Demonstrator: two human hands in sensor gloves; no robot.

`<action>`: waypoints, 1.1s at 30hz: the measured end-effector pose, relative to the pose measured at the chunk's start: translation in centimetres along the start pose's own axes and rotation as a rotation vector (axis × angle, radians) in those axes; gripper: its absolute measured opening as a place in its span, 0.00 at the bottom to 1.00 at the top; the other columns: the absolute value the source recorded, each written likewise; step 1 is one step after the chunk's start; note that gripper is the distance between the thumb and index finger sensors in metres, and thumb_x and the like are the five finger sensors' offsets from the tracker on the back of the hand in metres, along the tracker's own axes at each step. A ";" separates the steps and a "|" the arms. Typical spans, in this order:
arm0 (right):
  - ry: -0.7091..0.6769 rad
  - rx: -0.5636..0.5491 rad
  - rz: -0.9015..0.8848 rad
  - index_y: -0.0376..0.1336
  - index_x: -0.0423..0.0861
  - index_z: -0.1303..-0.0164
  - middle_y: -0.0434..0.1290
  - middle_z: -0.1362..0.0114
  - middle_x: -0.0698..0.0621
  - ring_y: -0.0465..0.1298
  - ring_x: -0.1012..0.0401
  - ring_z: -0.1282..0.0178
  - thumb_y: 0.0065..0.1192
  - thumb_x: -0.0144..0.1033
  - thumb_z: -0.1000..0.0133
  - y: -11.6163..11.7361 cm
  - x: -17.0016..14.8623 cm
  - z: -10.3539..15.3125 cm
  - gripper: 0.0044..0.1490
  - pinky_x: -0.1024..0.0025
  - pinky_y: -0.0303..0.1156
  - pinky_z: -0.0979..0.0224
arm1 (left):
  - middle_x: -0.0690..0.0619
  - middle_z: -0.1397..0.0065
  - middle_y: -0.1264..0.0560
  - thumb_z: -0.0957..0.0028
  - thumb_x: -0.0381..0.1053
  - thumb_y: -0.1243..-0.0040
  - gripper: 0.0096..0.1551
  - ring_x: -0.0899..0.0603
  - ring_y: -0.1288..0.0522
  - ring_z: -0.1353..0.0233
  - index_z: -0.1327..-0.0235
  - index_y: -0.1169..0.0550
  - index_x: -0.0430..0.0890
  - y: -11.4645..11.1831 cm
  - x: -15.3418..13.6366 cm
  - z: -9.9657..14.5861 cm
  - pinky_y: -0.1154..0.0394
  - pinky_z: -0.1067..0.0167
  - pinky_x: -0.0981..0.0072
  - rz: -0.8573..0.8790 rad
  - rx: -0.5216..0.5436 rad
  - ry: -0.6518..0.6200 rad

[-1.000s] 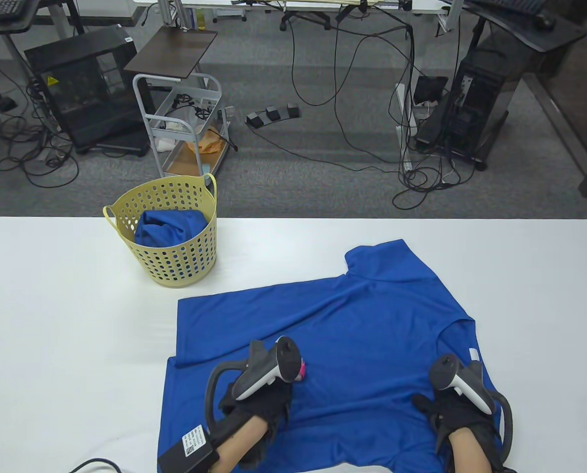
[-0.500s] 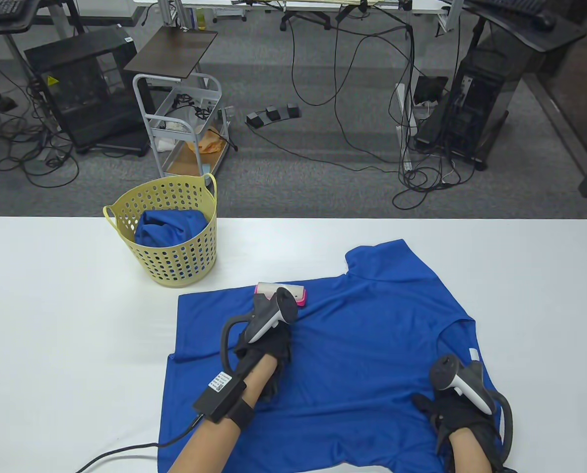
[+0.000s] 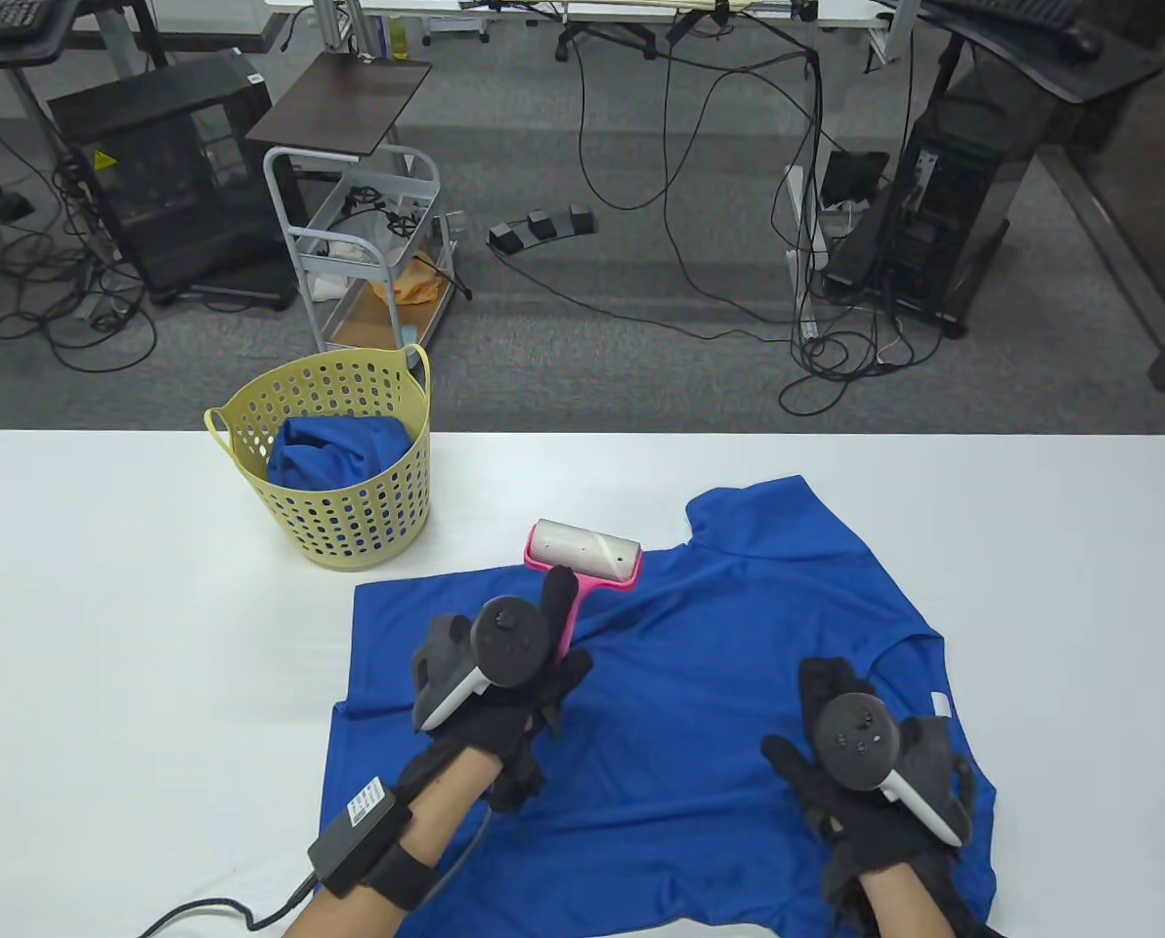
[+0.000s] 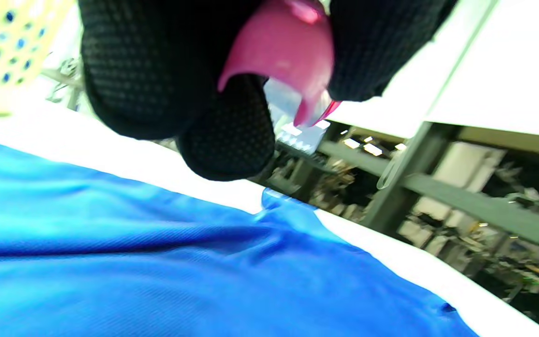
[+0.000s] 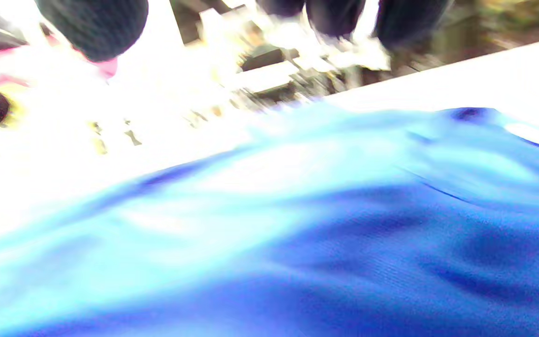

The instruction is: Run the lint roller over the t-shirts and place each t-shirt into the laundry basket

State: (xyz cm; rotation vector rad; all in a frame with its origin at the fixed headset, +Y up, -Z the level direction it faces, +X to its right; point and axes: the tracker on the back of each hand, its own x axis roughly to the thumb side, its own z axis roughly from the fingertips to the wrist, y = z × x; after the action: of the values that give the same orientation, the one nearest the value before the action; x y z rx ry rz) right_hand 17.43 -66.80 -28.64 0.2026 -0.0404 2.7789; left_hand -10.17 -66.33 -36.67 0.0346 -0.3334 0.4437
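L hand (image 3: 504, 684), fingers curled round the pink lint roller (image 3: 582, 557), has lifted it off the far edge of the blue t-shirt (image 3: 700, 664), near-right of the basket (image 3: 348, 469); R hand (image 3: 866, 772), fingers spread, has come fwd on the shirt, so rolling looks done, basket next.
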 end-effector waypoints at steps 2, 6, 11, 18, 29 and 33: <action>-0.112 -0.023 -0.065 0.37 0.47 0.22 0.58 0.18 0.44 0.70 0.49 0.26 0.50 0.54 0.44 -0.7 3.7 0.2 0.48 0.47 0.69 0.28 | 0.51 0.34 0.27 0.50 0.62 0.34 0.56 0.55 0.10 0.56 0.23 0.55 0.50 0.3 1.3 1.1 0.13 0.59 0.72 -0.009 0.007 -0.056; -0.152 -0.027 -0.239 0.43 0.45 0.23 0.65 0.22 0.44 0.76 0.50 0.32 0.52 0.50 0.43 -0.3 7.5 -0.7 0.44 0.50 0.74 0.33 | 0.52 0.34 0.27 0.53 0.63 0.31 0.58 0.56 0.10 0.57 0.23 0.53 0.49 0.4 3.1 3.7 0.13 0.60 0.72 0.084 0.025 -0.155; -0.131 0.022 -0.397 0.38 0.37 0.25 0.64 0.24 0.35 0.76 0.48 0.33 0.57 0.47 0.43 1.3 8.6 -0.7 0.49 0.50 0.75 0.34 | 0.54 0.25 0.33 0.54 0.60 0.28 0.53 0.55 0.12 0.45 0.23 0.47 0.56 -0.1 2.3 6.0 0.15 0.49 0.69 0.263 -0.101 -0.298; -0.104 -0.088 -0.367 0.40 0.43 0.24 0.65 0.26 0.40 0.79 0.55 0.43 0.61 0.36 0.43 2.8 8.9 -0.8 0.45 0.62 0.83 0.45 | 0.59 0.17 0.42 0.47 0.56 0.34 0.45 0.46 0.23 0.25 0.23 0.48 0.65 0.0 0.8 7.2 0.26 0.31 0.51 0.140 -0.219 -0.346; 0.167 0.065 0.065 0.54 0.47 0.26 0.74 0.31 0.40 0.84 0.61 0.57 0.64 0.42 0.43 3.7 4.5 0.7 0.36 0.79 0.83 0.63 | 0.53 0.14 0.55 0.52 0.67 0.38 0.51 0.31 0.55 0.14 0.20 0.49 0.61 -4.8 -15.4 3.0 0.51 0.23 0.32 -0.185 -0.457 0.290; 0.201 0.192 0.085 0.57 0.47 0.27 0.76 0.32 0.39 0.85 0.61 0.59 0.62 0.43 0.42 4.0 5.4 0.5 0.34 0.81 0.83 0.66 | 0.50 0.15 0.62 0.55 0.72 0.40 0.57 0.30 0.64 0.15 0.20 0.55 0.62 -4.8 -16.2 2.0 0.59 0.24 0.30 -0.190 -0.540 0.361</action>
State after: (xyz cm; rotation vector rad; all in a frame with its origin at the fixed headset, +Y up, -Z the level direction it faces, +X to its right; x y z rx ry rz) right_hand 11.15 -68.71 -27.33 -0.0320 0.2743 2.8717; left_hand -22.48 -77.63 -39.81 -0.5311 -0.0840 0.1551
